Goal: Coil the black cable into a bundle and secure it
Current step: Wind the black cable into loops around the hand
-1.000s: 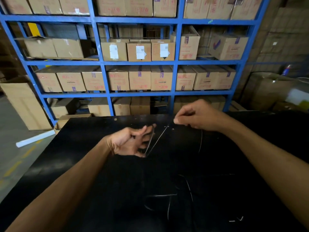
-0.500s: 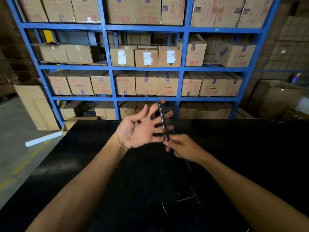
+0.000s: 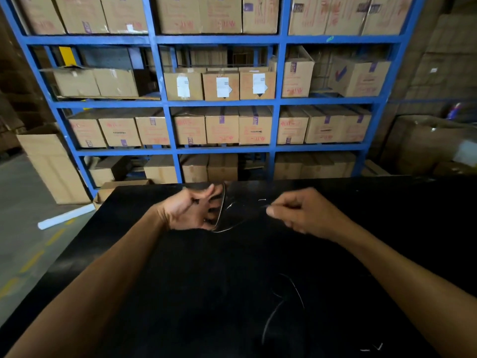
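So the black cable (image 3: pixel 222 211) is looped around the left hand (image 3: pixel 192 211), held up over the far part of the black desk (image 3: pixel 180 293). The left fingers (image 3: pixel 206 196) are curled loosely with small gaps between them, palm turned toward the right, and the strands of the coil are seen running down across the fingertips in a thin arc. From the bottom of that loop a strand is led off to the right, pretty hard to follow against the dark desk top.

The right hand (image 3: pixel 304 215) is held apart from the left one, at about the same height. Its fingers (image 3: pixel 277 210) are pressed together in a pinch, thumb against forefinger, and the strand seems to be gripped there, though the exact contact is blurred and can't really be made out.

More slack cable is left lying on the desk nearer the person, in loose curves picked out only by faint highlights.

Behind the desk, a blue shelf rack (image 3: pixel 277 125) stacked with cardboard boxes (image 3: pixel 222 125) is seen.
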The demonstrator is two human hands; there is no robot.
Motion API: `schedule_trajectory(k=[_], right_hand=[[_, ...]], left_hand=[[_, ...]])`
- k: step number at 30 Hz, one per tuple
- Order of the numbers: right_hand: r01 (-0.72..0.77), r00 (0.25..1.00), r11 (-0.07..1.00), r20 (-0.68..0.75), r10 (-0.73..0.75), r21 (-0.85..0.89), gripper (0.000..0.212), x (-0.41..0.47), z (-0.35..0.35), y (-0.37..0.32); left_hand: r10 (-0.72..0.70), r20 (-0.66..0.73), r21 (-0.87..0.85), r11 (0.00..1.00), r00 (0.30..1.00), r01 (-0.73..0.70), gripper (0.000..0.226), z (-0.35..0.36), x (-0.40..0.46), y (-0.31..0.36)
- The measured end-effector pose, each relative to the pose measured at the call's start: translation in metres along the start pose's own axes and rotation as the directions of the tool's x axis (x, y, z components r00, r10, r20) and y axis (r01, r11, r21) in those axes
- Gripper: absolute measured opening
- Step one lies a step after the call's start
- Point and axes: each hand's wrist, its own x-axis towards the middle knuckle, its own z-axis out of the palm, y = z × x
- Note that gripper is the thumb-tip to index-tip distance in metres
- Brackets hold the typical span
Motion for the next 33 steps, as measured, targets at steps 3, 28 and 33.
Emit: schedule_trajectory(k=[3, 28, 33], right_hand=[[0.058, 0.994, 0.983, -0.082, -0.073, -0.174, 0.006, 0.027, -0.021, -0.011], [0.059, 0.996, 0.996, -0.065, -0.055, 0.066, 0.020, -0.010, 0.054, 0.057], [0.090, 0.985, 0.995, -0.145, -0.095, -0.039, 0.008, -0.003, -0.004, 0.024]], left_hand=[[-0.139, 0.108, 0.099, 0.987, 0.984, 0.128, 0.045, 0.025, 0.007, -0.010], [0.246, -0.128, -0.166, 0.950, 0.961, -0.265, 0.049, -0.004, 0.011, 0.038], [0.056, -0.095, 0.027, 0.998, 0.994, -0.054, 0.038, -0.009, 0.005, 0.010]])
